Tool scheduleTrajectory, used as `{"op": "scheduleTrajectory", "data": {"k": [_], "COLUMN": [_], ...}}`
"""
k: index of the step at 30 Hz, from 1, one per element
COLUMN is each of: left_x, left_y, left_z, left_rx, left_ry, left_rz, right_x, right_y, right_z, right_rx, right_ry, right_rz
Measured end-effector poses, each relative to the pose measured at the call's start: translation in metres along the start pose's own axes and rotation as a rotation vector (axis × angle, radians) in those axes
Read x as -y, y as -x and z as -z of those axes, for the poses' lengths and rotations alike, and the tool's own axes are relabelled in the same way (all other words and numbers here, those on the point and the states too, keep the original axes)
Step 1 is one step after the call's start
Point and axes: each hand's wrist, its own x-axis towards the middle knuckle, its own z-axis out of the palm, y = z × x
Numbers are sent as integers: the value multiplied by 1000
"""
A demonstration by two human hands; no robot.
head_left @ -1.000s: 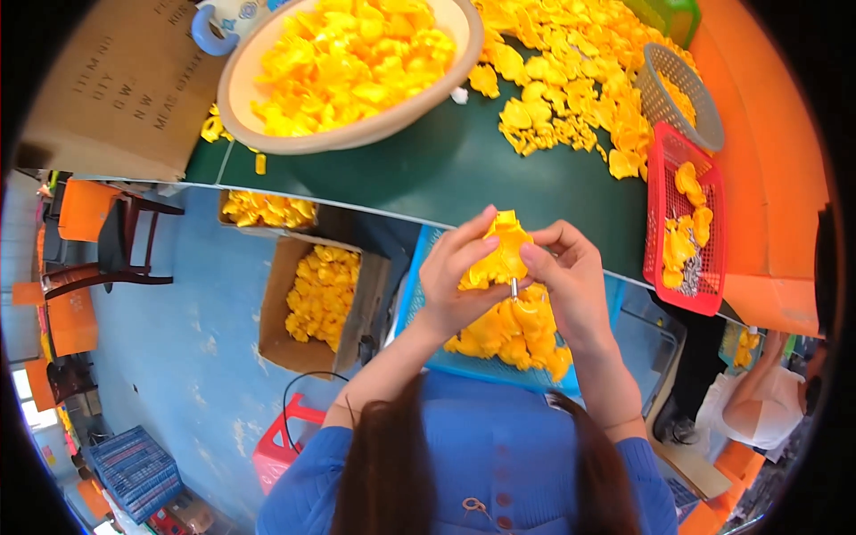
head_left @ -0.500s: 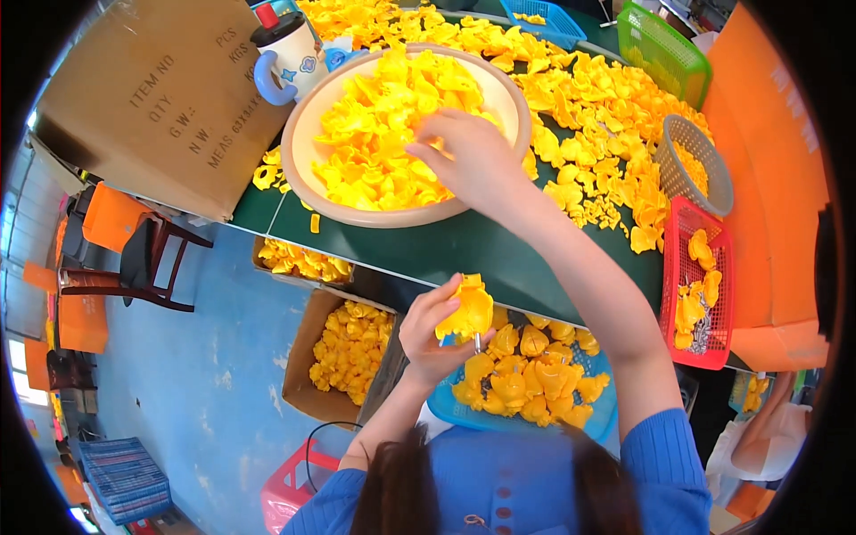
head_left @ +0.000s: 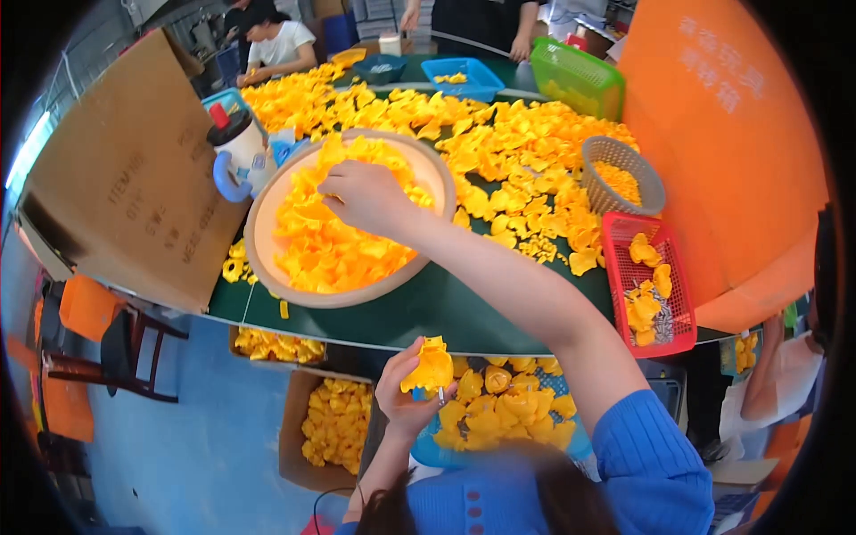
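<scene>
My left hand [head_left: 399,392], in front of the table edge, is closed around a cupped yellow plastic part [head_left: 430,367]. A short metal pin [head_left: 440,395] sticks out of the bottom of that part. Above the heap in a beige basin [head_left: 440,171], my right hand [head_left: 364,198] has its fingers drawn together. Thin curved yellow plastic pieces [head_left: 334,259] fill the basin, and some lie right against the fingertips; what the fingers grip is not clear. Below the table edge, a blue basket [head_left: 580,443] holds rounded yellow assemblies [head_left: 504,415], partly hidden by my body.
Loose yellow pieces [head_left: 526,134] cover much of the green table [head_left: 401,321]. A grey basket [head_left: 655,196], a red basket [head_left: 685,330], a green basket [head_left: 606,85] and a cup [head_left: 239,147] stand around. Cartons [head_left: 134,178] flank the left. Other people [head_left: 281,45] are beyond.
The view has tipped up, bringing the far table and people into sight. My right hand has moved toward the basin's far side and its fingers have closed. My left hand keeps the yellow part.
</scene>
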Motion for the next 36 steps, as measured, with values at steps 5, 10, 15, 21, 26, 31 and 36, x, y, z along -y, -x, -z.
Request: {"op": "scheduleTrajectory", "data": {"k": [5,10,15,21,26,31,36], "left_x": [-3,-11,-12,-17,-18,-11,-22], "left_y": [8,2,-10,-13,-9,-13,-27], "left_z": [-4,-28,-56,-77,-80,-77,-77], "left_rx": [-45,-35,41,87,102,138,145], "left_ry": [126,317,433,447,461,521,577], "left_rz": [61,227,313,356,408,445,485], "right_x": [36,27,35,42,38,24,18], "right_y": [94,232,297,313,306,313,311], "right_z": [84,120,137,144,144,143,143], "right_rx": [-202,-75,22,123,144,224,220], "right_ry": [-199,179,270,57,31,-159,-82], "right_rz": [-293,-203,-211,-246,-380,-486,-438]}}
